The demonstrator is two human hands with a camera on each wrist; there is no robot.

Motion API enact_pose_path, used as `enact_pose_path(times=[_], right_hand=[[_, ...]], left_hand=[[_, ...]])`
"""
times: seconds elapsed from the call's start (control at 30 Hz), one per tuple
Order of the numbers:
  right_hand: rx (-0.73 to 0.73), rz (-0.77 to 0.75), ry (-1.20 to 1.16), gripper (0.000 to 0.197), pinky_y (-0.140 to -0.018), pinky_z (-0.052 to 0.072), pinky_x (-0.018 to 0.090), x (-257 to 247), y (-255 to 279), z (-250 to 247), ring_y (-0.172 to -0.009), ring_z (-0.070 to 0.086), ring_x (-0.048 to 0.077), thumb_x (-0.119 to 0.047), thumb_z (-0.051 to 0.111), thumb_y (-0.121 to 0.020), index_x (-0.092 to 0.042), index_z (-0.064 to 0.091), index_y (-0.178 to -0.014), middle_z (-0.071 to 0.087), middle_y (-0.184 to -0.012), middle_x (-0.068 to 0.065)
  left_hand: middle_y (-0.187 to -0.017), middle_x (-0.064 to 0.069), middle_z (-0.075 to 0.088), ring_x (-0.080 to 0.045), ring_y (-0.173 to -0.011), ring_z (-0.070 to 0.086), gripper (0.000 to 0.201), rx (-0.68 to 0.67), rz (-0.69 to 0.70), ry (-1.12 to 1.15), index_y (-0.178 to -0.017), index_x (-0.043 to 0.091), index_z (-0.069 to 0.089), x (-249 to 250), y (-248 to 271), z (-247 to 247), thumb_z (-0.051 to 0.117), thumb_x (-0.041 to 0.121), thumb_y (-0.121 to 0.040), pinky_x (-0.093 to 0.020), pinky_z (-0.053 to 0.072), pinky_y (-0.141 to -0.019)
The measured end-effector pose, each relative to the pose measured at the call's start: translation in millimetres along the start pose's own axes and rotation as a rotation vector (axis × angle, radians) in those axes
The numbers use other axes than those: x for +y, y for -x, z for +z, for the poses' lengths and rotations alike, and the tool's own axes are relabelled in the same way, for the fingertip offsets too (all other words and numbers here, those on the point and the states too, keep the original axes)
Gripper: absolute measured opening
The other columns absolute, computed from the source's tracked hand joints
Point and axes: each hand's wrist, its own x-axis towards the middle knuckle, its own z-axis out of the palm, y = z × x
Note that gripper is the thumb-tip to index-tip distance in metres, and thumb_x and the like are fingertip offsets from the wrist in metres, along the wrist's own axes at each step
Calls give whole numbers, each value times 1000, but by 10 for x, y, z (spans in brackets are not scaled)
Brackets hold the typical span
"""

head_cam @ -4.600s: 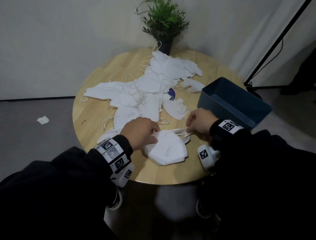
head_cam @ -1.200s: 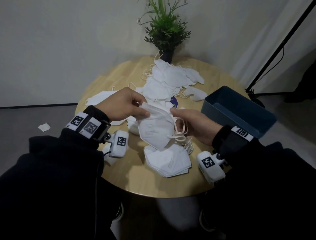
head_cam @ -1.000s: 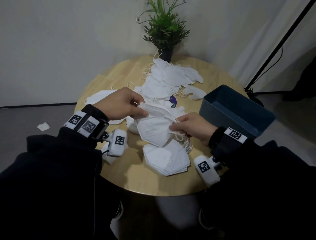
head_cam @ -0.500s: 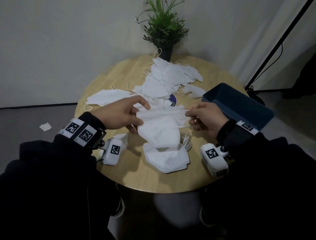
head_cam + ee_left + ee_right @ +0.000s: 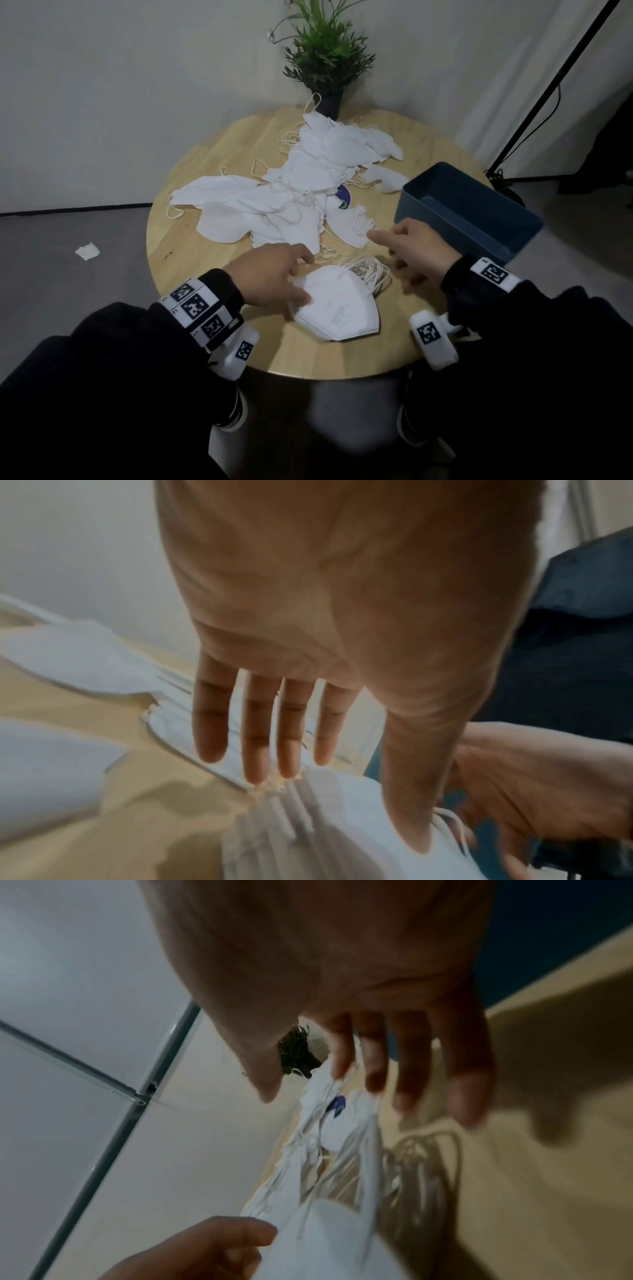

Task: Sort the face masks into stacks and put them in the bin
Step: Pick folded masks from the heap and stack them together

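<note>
A neat stack of folded white masks [image 5: 337,306] lies near the table's front edge, its ear loops [image 5: 368,274] bunched at the right. My left hand [image 5: 305,277] is open over the stack's left side, fingers straight, thumb resting on the top mask [image 5: 308,831]. My right hand [image 5: 390,260] hovers open just right of the loops with spread fingers [image 5: 407,1069], holding nothing. A loose heap of white masks [image 5: 291,202] covers the table's middle and back. The dark blue bin [image 5: 469,212] stands at the right edge; none of its inside that shows holds a mask.
A round wooden table [image 5: 191,260] carries everything. A potted plant [image 5: 325,58] stands at its far edge behind the heap. A black stand pole [image 5: 555,85] rises at the right. A white scrap [image 5: 87,251] lies on the grey floor to the left.
The mask that both hands held stretched above the table now lies on top of the stack. Both hands have let go; the right hand has drawn away to the right.
</note>
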Motion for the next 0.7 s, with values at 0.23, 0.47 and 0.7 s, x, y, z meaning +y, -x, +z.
enact_pose_path(times=[0.23, 0.47, 0.7], right_hand=[[-390, 80, 331, 45, -68, 60, 47, 255, 280, 180, -65, 64, 20, -50, 86, -80, -7, 74, -84, 66, -66, 4], [-238, -171, 255, 56, -89, 59, 33, 365, 219, 367, -93, 70, 8, -45, 92, -61, -28, 68, -109, 74, -102, -13], [38, -380, -100, 99, -90, 62, 40, 342, 100, 474, -107, 70, 15, -20, 89, -62, -43, 29, -137, 68, -119, -8]], left_hand=[[-137, 0, 61, -21, -116, 57, 94, -104, -33, -40, -149, 23, 44, 17, -156, 237, 85, 60, -73, -34, 46, -92], [-97, 6, 74, -19, -90, 71, 36, -123, 41, 329, -104, 25, 66, 76, -110, 265, 88, 35, -78, -32, 58, -75], [-119, 3, 64, -17, -106, 63, 58, 153, 166, 402, -129, 27, 48, 84, -111, 275, 75, 46, -81, -40, 53, -90]])
